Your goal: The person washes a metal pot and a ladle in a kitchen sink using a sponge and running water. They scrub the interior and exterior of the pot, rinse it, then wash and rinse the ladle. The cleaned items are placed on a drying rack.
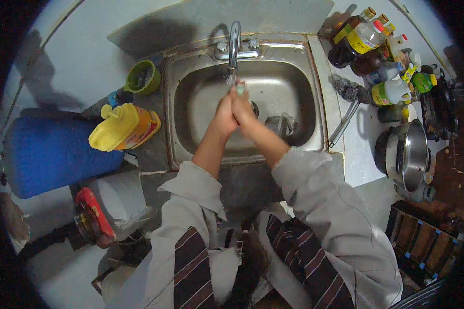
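Both my hands are pressed together over the stainless steel sink (205,89), just below the spout of the chrome faucet (235,42). My left hand (226,110) lies against my right hand (241,106). A small pale green thing (240,89), too unclear to name, shows at the fingers of the right hand. A little water seems to be at the spout's mouth. Which hand grips the green thing cannot be made out. A crumpled greyish thing (280,125) lies in the basin, right of my wrists, near the drain (255,109).
Left of the sink stand a green cup (143,77), a yellow jug with a pump (125,127) and a blue container (58,150). To the right are several bottles (361,42), a steel scourer with a handle (348,90) and a steel pot (406,154).
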### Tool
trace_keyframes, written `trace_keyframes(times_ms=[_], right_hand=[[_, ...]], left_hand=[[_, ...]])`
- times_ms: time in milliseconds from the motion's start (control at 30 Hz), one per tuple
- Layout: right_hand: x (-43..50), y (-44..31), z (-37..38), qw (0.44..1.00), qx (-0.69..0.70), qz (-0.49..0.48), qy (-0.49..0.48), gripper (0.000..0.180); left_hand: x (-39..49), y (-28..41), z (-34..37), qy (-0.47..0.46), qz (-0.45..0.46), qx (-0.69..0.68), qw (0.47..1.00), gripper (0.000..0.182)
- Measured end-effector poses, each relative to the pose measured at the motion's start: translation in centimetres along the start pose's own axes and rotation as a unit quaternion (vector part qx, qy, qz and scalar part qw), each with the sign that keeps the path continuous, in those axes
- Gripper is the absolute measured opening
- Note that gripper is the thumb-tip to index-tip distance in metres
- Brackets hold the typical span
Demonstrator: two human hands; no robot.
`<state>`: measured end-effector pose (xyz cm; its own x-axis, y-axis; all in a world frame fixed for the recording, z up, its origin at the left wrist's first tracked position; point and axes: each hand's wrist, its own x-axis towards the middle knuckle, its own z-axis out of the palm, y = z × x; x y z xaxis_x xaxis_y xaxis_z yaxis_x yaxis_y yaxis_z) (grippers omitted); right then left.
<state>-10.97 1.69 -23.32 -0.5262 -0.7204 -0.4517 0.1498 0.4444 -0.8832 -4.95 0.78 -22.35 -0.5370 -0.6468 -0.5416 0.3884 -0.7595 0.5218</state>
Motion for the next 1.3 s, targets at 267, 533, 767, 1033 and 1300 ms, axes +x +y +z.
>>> trace_keyframes(times_ms=[267,533,767,1033,1300], right_hand=[[-3.7,-2.2,-0.1,0.99,0.061,0.094,-0.084,0.048],[0.0,-1.7,0.3,0.966,0.205,0.133,-0.081,0.045],[2.2,-3.4,-2.2,0.888,0.399,0.214,-0.086,0.042],[-6.5,-3.4,0.0,0.984,-0.059,-0.118,-0.118,0.045],[0.4,-0.5,-0.7,0.999,0.029,-0.007,-0.027,0.05]], left_hand=[[-0.8,1.7,0.2,0.044,-0.02,-0.012,0.999,0.03],[-1.5,-0.4,0.7,0.006,0.029,0.06,0.998,0.031],[-3.0,1.4,0.1,0.048,0.067,0.063,0.995,0.037],[1.8,2.7,-5.3,0.063,-0.055,-0.093,0.992,0.029],[0.0,0.1,0.3,-0.079,0.021,-0.026,0.996,0.026]])
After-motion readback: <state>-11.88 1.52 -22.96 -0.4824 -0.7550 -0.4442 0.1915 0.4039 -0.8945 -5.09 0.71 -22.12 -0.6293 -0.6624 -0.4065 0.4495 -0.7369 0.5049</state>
